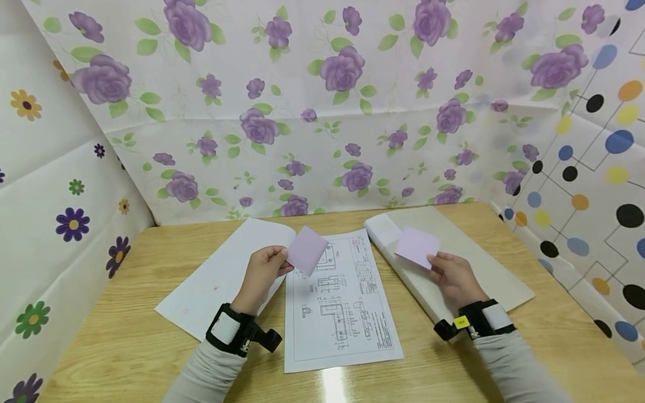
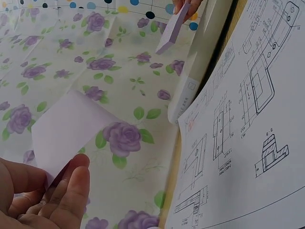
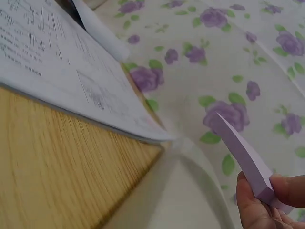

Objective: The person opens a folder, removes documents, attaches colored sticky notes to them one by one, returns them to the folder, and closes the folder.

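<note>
My left hand (image 1: 262, 274) pinches a lilac sticky note (image 1: 307, 250) by its lower corner, between thumb and fingers. In the left wrist view the note (image 2: 69, 129) looks like a thin sheet, held up off the table. On the other side, my right hand (image 1: 456, 277) grips a lilac sticky note pad (image 1: 418, 246) at its near right edge. The right wrist view shows the pad (image 3: 243, 157) edge-on, a thick, slightly bent stack with the thumb on one face and fingers on the other. Note and pad are apart, above the papers.
Between the hands lies a printed technical drawing (image 1: 307, 341) on the wooden table (image 1: 126, 313). A white sheet or booklet (image 1: 201, 291) with a curled edge lies under the left hand. Under the right hand is a cream folded-over booklet (image 1: 484, 263). Flowered cloth (image 1: 312, 162) hangs behind the table.
</note>
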A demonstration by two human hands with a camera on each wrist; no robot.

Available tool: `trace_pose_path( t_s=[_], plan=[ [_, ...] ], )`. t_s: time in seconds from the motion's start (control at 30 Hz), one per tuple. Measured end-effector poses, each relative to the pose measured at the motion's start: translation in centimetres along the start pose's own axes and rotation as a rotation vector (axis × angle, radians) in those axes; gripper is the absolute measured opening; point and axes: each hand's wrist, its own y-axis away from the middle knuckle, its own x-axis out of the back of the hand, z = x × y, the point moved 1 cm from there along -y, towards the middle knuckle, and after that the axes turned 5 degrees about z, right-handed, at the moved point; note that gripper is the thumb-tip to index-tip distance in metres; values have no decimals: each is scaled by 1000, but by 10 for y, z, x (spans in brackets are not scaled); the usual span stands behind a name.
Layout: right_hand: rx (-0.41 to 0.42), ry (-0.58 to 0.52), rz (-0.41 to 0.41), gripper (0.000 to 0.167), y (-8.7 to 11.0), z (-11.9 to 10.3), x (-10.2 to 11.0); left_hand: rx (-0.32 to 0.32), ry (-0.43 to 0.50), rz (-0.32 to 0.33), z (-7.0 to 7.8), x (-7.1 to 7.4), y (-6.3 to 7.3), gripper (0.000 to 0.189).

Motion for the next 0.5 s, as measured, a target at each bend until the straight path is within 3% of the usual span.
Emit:
trace_pose_path(
  t_s=[0.17, 0.37, 0.5],
  plan=[
    [-51, -29, 95, 13, -6, -8, 33, 8, 5, -1, -1, 0, 0, 22],
    [-109, -117, 180, 34, -5, -17, 70, 14, -3, 4, -2, 1, 0, 22],
    [-120, -74, 253, 39, -2, -23, 91, 9, -2, 2, -2, 1, 0, 22]
  ],
)
